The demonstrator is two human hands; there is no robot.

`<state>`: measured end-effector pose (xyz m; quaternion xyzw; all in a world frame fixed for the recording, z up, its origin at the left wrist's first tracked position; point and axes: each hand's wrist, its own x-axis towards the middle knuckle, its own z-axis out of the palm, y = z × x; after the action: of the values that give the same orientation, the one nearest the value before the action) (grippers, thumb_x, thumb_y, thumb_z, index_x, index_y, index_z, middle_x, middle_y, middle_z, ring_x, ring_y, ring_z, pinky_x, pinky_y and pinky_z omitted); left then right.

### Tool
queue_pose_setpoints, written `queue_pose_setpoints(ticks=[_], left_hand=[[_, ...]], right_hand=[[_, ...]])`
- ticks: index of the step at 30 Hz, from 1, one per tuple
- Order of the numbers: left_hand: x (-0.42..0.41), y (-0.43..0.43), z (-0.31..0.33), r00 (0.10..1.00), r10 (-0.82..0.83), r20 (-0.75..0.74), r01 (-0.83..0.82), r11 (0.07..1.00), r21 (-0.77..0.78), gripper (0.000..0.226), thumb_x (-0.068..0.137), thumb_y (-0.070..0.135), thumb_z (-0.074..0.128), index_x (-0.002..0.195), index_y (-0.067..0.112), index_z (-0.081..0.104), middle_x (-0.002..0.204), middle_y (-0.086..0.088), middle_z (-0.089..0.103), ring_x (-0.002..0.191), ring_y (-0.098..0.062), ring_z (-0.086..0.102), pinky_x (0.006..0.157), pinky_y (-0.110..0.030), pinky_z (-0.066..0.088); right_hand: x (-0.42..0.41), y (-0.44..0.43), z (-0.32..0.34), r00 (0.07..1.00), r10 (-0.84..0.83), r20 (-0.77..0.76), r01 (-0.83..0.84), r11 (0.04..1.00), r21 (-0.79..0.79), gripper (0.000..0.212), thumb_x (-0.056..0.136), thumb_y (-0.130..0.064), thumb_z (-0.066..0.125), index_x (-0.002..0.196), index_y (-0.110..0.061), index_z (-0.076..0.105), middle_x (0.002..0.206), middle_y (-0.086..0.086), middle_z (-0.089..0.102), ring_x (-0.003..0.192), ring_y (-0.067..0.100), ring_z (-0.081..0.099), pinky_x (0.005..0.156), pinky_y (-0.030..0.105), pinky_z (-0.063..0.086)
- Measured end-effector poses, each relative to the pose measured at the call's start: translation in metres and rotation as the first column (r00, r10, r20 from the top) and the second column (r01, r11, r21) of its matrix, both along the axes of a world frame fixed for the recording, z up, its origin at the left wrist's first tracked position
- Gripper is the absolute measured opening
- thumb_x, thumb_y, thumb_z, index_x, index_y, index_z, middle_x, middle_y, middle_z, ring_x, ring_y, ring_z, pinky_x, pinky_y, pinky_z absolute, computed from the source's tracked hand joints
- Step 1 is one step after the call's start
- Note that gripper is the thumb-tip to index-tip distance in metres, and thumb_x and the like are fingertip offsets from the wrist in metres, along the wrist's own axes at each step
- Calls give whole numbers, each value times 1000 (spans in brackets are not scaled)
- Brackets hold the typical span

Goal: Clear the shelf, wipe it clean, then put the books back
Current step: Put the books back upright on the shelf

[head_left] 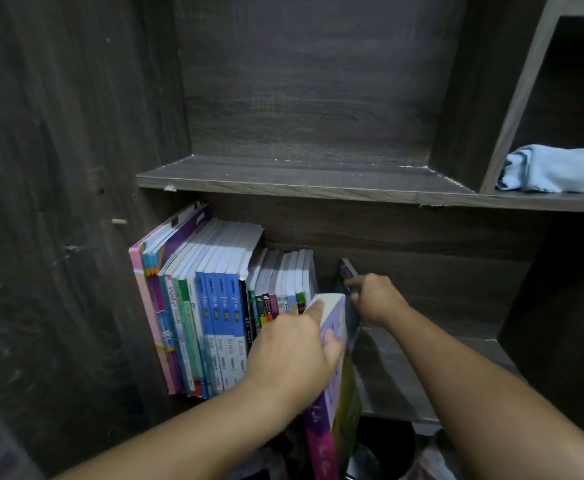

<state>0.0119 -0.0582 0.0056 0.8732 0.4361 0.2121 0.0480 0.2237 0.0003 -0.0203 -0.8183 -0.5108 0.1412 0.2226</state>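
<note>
1. Most likely a home, a bedroom or study corner, viewed close at a fitted shelving unit [301,98] of dark wood-grain laminate.
2. Lower shelf [405,375] packed on its left with a row of books [214,306]: thin, bright school-type workbooks and paperbacks, several with matching blue spines, and a purple book [319,431] at the right end.
3. Folded pale blue cloth [557,171] lying in the side compartment at right.
4. Chipped white edges along the upper shelf [283,183], a bare wooden dowel [119,221] and open screw holes in the left side panel [58,202]: worn household furniture.
</note>
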Motion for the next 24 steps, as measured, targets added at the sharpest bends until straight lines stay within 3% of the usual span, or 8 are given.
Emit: queue_pose_setpoints(ticks=[4, 9, 11, 14, 17, 19, 21, 24], left_hand=[[37, 18, 3, 996, 79, -31, -76, 993, 91, 56, 99, 38, 36, 151, 21, 25, 101, -8, 58, 90, -27, 60, 64, -31, 40], [88, 63, -3, 973, 195, -120, -180, 976, 123, 51, 100, 32, 40, 146, 12, 33, 118, -15, 55, 101, -33, 60, 66, -33, 43], [96, 76, -15, 924, 254, -284, -205, 960, 192, 48, 101, 39, 38, 136, 7, 46, 118, -14, 55, 105, -30, 55, 66, -33, 40], [96, 83, -25, 782, 303, -545, -147, 939, 312, 59, 102, 51, 28, 119, 5, 60, 115, -14, 51, 103, -27, 46, 65, -33, 33], [83, 85, -22, 795, 278, -540, -63, 922, 382, 69, 98, 61, 24, 123, 6, 59, 119, -13, 47, 107, -27, 40, 73, -37, 30], [67, 84, -21, 902, 153, -403, -7, 940, 342, 65, 95, 63, 27, 127, 13, 54, 122, -11, 42, 112, -27, 37, 82, -39, 32], [48, 83, -18, 950, 24, -310, 69, 957, 283, 61, 91, 64, 36, 134, 20, 44, 125, -8, 38, 117, -26, 35, 95, -41, 35], [16, 85, -8, 895, 117, -430, 32, 946, 323, 92, 81, 74, 46, 149, 17, 23, 141, -12, 32, 136, -33, 25, 112, -55, 20]], right_hand=[[20, -15, 0, 989, -74, 127, 80, 996, -38, 44, 92, -16, 53, 135, -26, 56, 129, 13, 60, 113, 31, 59, 94, 34, 48], [28, -23, -4, 999, -35, 26, 36, 999, -26, 50, 93, -12, 49, 142, -24, 48, 131, 14, 58, 106, 29, 60, 88, 33, 52], [24, -23, -3, 999, -21, -28, 20, 999, -31, 54, 94, -12, 48, 145, -25, 38, 130, 16, 56, 102, 28, 59, 84, 34, 50], [18, -20, -5, 998, -19, -60, 17, 999, -39, 66, 93, -18, 50, 150, -20, 16, 129, 21, 54, 111, 33, 57, 90, 38, 47], [11, -15, -6, 994, -22, -103, 15, 998, -68, 81, 95, -21, 51, 155, -22, -4, 136, 21, 48, 116, 32, 55, 94, 38, 45], [7, -11, -5, 995, -18, -101, 10, 997, -70, 72, 94, -20, 50, 153, -15, 9, 137, 22, 48, 119, 34, 53, 98, 38, 45], [0, -9, -4, 994, -13, -112, 7, 998, -56, 52, 94, -19, 49, 142, -10, 30, 132, 22, 52, 117, 35, 55, 95, 37, 47], [-11, -5, -7, 994, 9, -106, -12, 1000, -27, 42, 95, -19, 48, 134, -9, 36, 129, 22, 54, 114, 36, 56, 89, 34, 46]])
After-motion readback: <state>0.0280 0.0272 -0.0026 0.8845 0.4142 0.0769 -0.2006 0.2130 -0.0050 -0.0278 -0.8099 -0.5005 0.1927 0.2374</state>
